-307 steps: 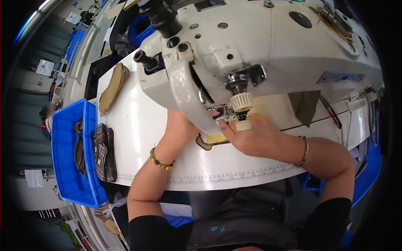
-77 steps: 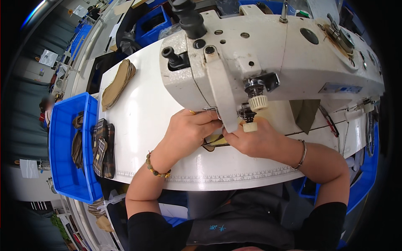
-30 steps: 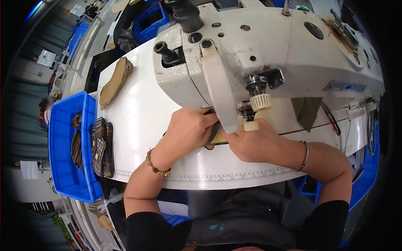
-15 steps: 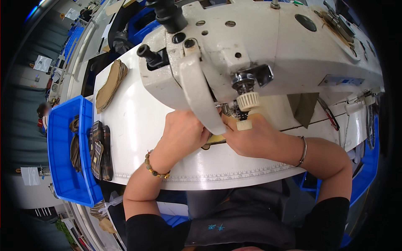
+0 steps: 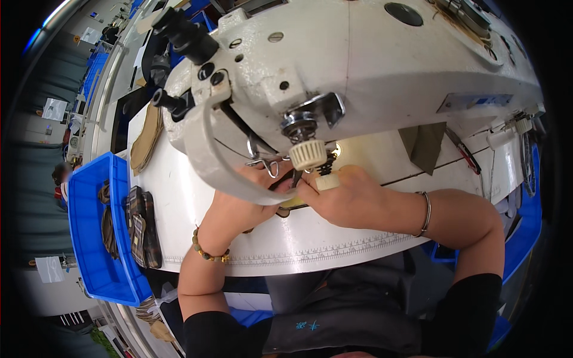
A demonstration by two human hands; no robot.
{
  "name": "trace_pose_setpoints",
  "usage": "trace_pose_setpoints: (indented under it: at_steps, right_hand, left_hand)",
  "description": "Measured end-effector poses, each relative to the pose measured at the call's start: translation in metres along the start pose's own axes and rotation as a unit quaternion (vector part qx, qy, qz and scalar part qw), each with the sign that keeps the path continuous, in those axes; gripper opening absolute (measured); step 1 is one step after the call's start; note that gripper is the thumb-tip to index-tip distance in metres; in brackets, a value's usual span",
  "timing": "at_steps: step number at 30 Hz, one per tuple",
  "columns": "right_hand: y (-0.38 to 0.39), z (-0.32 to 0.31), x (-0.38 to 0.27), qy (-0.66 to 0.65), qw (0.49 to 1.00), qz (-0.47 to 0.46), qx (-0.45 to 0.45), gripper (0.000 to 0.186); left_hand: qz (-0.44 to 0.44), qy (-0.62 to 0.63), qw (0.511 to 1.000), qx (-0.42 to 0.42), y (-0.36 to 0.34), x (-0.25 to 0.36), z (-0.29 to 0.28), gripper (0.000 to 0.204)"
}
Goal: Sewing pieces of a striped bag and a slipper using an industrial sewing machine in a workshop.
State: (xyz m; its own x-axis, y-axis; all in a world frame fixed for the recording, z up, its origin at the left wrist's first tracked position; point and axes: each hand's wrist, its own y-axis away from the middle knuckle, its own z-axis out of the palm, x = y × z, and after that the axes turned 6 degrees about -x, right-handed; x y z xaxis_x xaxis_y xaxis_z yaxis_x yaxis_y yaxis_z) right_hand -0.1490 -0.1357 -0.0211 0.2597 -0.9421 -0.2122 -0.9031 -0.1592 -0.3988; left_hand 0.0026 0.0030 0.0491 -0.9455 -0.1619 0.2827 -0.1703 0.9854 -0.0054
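Both of my hands meet under the head of a white sewing machine [image 5: 382, 65], near its needle area. A small fabric piece with a yellow face and a dark edge [image 5: 294, 203] shows between them. My left hand [image 5: 242, 197] is closed around its left side, with the fingers partly hidden by the machine's curved white lever [image 5: 209, 152]. My right hand [image 5: 346, 200] pinches the right side, thumb and index finger together beside the cream tension knob [image 5: 308, 154]. Most of the piece is covered by my hands and the machine.
Plaid fabric pieces [image 5: 143, 230] and a stack of tan cut pieces [image 5: 146, 140] lie on the white table's left. A blue bin [image 5: 101, 280] holding dark pieces stands beyond. Right of the machine are an olive cloth [image 5: 425, 146] and red-handled snips [image 5: 468, 158].
My view has shifted, so the machine head appears farther left and its lever covers more of my left hand. Both hands stay closed at the fabric piece, the left slightly lower in the picture.
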Motion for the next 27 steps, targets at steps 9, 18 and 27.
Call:
trace_pose_setpoints:
  at_steps: [9, 18, 27]
  right_hand:
    - [-0.003, -0.006, 0.000, 0.005, 0.999, 0.010, 0.049, 0.020]
    - [-0.002, -0.006, 0.005, 0.005, 1.000, 0.019, 0.010, 0.017]
    - [-0.003, -0.013, 0.000, -0.006, 1.000, 0.030, 0.002, 0.015]
  left_hand:
    - [-0.004, -0.043, 0.999, -0.024, 0.000, -0.001, 0.000, 0.022]
    - [0.011, -0.048, 0.999, -0.019, -0.001, 0.000, -0.002, 0.024]
    - [-0.045, 0.076, 0.994, -0.066, 0.000, 0.003, -0.011, 0.030]
